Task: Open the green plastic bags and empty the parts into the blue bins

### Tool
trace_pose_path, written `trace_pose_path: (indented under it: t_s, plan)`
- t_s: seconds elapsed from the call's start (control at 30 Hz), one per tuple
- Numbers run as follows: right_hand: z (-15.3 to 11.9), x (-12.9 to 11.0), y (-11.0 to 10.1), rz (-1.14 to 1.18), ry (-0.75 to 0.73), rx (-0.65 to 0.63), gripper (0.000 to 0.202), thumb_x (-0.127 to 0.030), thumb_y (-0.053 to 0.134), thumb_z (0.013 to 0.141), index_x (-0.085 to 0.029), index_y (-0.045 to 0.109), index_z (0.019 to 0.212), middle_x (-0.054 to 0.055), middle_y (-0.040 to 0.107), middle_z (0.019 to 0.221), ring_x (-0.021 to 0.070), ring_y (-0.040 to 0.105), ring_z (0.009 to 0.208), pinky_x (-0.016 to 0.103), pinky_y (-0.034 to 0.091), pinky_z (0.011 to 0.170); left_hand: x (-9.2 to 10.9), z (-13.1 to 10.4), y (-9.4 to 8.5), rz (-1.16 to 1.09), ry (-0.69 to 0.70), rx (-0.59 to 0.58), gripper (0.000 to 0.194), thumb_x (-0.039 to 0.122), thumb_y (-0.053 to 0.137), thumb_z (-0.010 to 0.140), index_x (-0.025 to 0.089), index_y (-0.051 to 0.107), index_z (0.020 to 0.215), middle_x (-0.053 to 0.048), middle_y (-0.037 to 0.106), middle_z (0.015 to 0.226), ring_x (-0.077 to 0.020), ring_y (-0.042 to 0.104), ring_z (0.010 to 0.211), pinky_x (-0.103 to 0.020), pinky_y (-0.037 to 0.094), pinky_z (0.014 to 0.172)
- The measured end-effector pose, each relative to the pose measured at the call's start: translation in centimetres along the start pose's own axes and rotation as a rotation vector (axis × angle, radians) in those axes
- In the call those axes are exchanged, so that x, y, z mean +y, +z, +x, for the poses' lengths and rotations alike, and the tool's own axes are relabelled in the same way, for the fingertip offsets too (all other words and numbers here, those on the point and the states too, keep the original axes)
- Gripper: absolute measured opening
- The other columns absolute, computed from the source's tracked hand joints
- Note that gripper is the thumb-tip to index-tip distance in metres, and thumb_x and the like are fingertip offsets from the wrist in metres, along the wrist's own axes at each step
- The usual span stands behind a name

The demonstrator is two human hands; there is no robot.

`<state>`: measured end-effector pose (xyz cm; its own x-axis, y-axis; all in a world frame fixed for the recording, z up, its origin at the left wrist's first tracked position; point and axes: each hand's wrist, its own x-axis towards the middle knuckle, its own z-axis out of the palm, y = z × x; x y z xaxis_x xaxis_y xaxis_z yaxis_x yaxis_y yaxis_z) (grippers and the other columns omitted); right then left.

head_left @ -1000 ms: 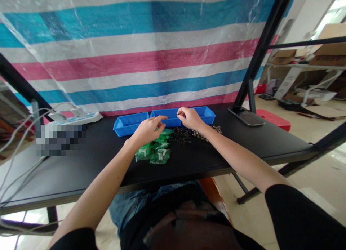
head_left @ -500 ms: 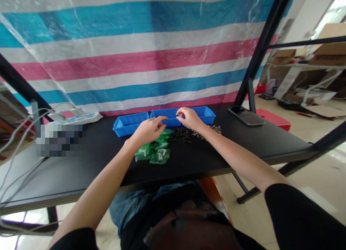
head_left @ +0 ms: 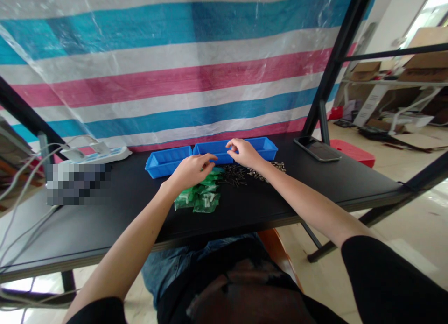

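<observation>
My left hand (head_left: 193,169) hovers over the green plastic packets (head_left: 206,200), its fingers apart and nothing seen between them. My right hand (head_left: 242,152) is above the blue tray (head_left: 268,149), fingers curled but with a gap between thumb and forefinger; nothing shows in it. A second blue tray (head_left: 168,160) lies behind and left of my left hand. Dark screws (head_left: 236,175) are heaped between the hands, and shiny metal pieces (head_left: 261,174) lie in a pile partly hidden under my right wrist.
A white power strip (head_left: 112,154) with plugs and cables stands at the left, beside a blurred-out patch. A phone (head_left: 318,149) lies at the right. Black frame posts rise at both sides, with a striped sheet (head_left: 196,81) behind the table.
Both hands stay almost in place over the table. The whole view has shifted very slightly; piles and trays look the same.
</observation>
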<state>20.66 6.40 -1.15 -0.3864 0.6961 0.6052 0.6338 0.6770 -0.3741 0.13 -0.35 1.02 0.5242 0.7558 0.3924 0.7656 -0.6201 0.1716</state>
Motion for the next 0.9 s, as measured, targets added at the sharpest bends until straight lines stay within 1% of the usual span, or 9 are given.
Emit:
trace_pose_path:
  t_s: [0.1, 0.17, 0.3, 0.37, 0.47, 0.53, 0.57, 0.73, 0.9]
  plan:
    - [0.0, -0.2, -0.2, -0.008, -0.003, -0.009, 0.015, -0.014, 0.055, 0.076, -0.012, 0.059, 0.090, 0.002, 0.056, 0.071, 0.0138, 0.052, 0.068, 0.025, 0.039, 0.066, 0.0, 0.1, 0.0, 0.011, -0.003, -0.024, 0.031, 0.028, 0.041, 0.086, 0.020, 0.060, 0.108, 0.000, 0.065, 0.071, -0.0157, 0.060, 0.064, -0.026, 0.041, 0.061]
    - [-0.1, -0.6, -0.4, -0.032, -0.033, -0.002, 0.013, -0.015, 0.055, 0.077, -0.013, 0.059, 0.089, 0.002, 0.057, 0.072, 0.0142, 0.052, 0.070, 0.025, 0.040, 0.069, 0.0, 0.1, 0.0, 0.021, -0.002, -0.028, 0.030, 0.028, 0.041, 0.086, 0.020, 0.060, 0.108, -0.001, 0.067, 0.074, -0.0156, 0.059, 0.064, -0.026, 0.041, 0.061]
    - [-0.5, -2.5, -0.7, -0.060, -0.110, -0.018, 0.011, -0.016, 0.054, 0.080, -0.012, 0.060, 0.089, 0.004, 0.059, 0.075, 0.0147, 0.053, 0.074, 0.026, 0.039, 0.074, -0.1, 0.1, 0.0, 0.049, 0.012, -0.049, 0.031, 0.029, 0.039, 0.087, 0.020, 0.059, 0.109, -0.003, 0.068, 0.084, -0.0159, 0.060, 0.065, -0.027, 0.041, 0.063]
    - [-0.9, -3.7, -0.8, -0.076, -0.147, -0.094, 0.012, -0.017, 0.053, 0.081, -0.013, 0.060, 0.090, 0.004, 0.059, 0.076, 0.0150, 0.053, 0.075, 0.026, 0.039, 0.073, -0.2, 0.1, 0.1, 0.067, 0.027, -0.064, 0.030, 0.028, 0.039, 0.087, 0.020, 0.059, 0.108, -0.003, 0.068, 0.087, -0.0168, 0.061, 0.069, -0.027, 0.041, 0.063]
    - [-1.5, -5.1, -0.6, -0.138, -0.215, -0.286, 0.011, -0.020, 0.055, 0.081, -0.012, 0.059, 0.088, 0.007, 0.059, 0.083, 0.0169, 0.053, 0.080, 0.026, 0.039, 0.072, -0.4, 0.2, 0.3, 0.088, 0.057, -0.079, 0.027, 0.028, 0.038, 0.087, 0.019, 0.061, 0.097, -0.004, 0.068, 0.088, -0.0182, 0.061, 0.077, -0.027, 0.040, 0.065]
    - [-1.7, -5.6, -0.4, -0.186, -0.237, -0.382, 0.014, -0.023, 0.055, 0.082, -0.011, 0.058, 0.087, 0.009, 0.059, 0.086, 0.0187, 0.053, 0.083, 0.028, 0.039, 0.073, -0.5, 0.2, 0.5, 0.109, 0.063, -0.086, 0.026, 0.029, 0.038, 0.087, 0.019, 0.062, 0.088, -0.004, 0.067, 0.084, -0.0185, 0.061, 0.077, -0.027, 0.039, 0.064]
    - [-1.8, -5.7, -0.3, -0.203, -0.238, -0.406, 0.015, -0.024, 0.055, 0.082, -0.010, 0.057, 0.087, 0.010, 0.059, 0.088, 0.0196, 0.054, 0.084, 0.029, 0.040, 0.074, -0.5, 0.2, 0.5, 0.121, 0.062, -0.089, 0.027, 0.030, 0.037, 0.087, 0.019, 0.061, 0.085, -0.004, 0.066, 0.081, -0.0184, 0.060, 0.075, -0.027, 0.039, 0.063]
    - [-2.0, -5.8, 0.0, -0.222, -0.225, -0.433, 0.012, -0.019, 0.053, 0.083, -0.009, 0.057, 0.088, 0.013, 0.060, 0.092, 0.0216, 0.056, 0.089, 0.029, 0.041, 0.076, -0.4, 0.3, 0.5, 0.152, 0.057, -0.091, 0.026, 0.030, 0.037, 0.087, 0.019, 0.059, 0.077, -0.003, 0.063, 0.074, -0.0175, 0.057, 0.069, -0.027, 0.036, 0.059]
    - [-2.1, -6.0, 0.0, -0.241, -0.192, -0.427, 0.012, -0.015, 0.046, 0.085, -0.010, 0.058, 0.087, 0.013, 0.062, 0.093, 0.0209, 0.059, 0.087, 0.028, 0.041, 0.074, -0.3, 0.2, 0.4, 0.153, 0.046, -0.095, 0.026, 0.031, 0.038, 0.087, 0.019, 0.058, 0.075, -0.003, 0.062, 0.072, -0.0173, 0.057, 0.067, -0.026, 0.035, 0.057]
